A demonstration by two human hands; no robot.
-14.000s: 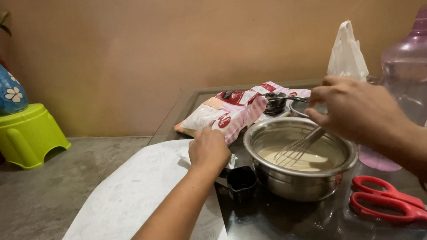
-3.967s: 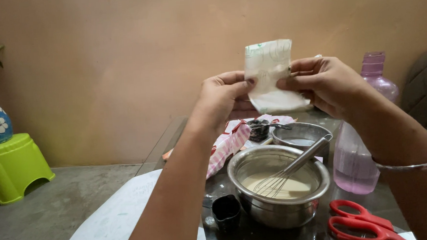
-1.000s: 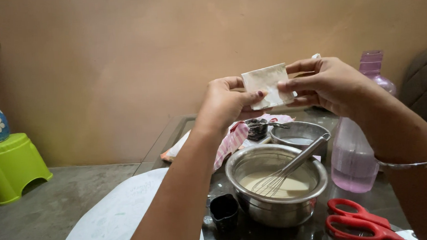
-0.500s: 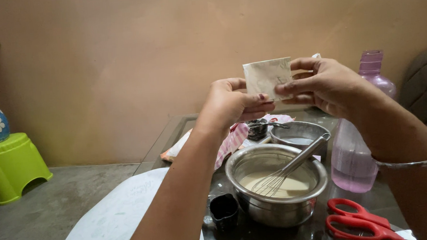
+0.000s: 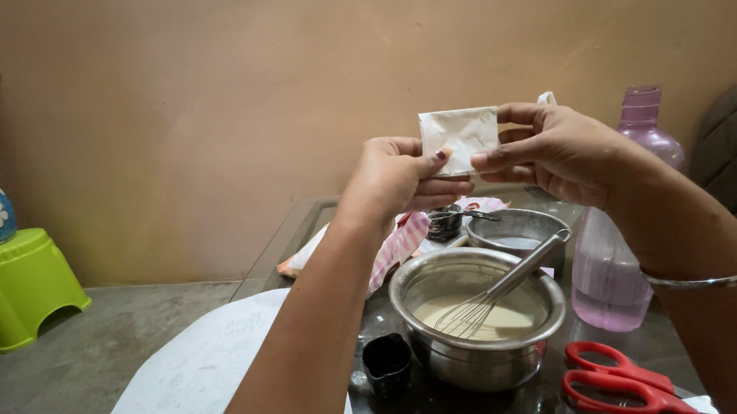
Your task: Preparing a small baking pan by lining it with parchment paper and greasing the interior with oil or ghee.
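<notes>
Both hands are raised above the dark glass worktop [image 5: 302,227], clamped on a small white paper sachet [image 5: 459,133] held upright between them. The left hand [image 5: 397,184] pinches the sachet's lower left corner with thumb and fingers; the right hand [image 5: 555,151] grips its right edge, fingers curled round the front and back. The sachet sits high, well above everything on the worktop.

Below the hands stands a round steel mixing bowl [image 5: 478,365] holding pale batter, with a metal wire whisk [image 5: 495,297] leaning inside it, its handle resting on the far right rim. Just beside the bowl on the near left sits a small black cup [image 5: 387,363]. A smaller steel bowl [image 5: 512,229] stands farther back. To the right is a translucent purple plastic bottle [image 5: 619,253], and red-handled scissors [image 5: 617,383] lie near right. A red-and-white printed packet [image 5: 396,243] lies far left of the bowls. A lime green plastic stool [image 5: 15,284] stands on the floor at far left.
</notes>
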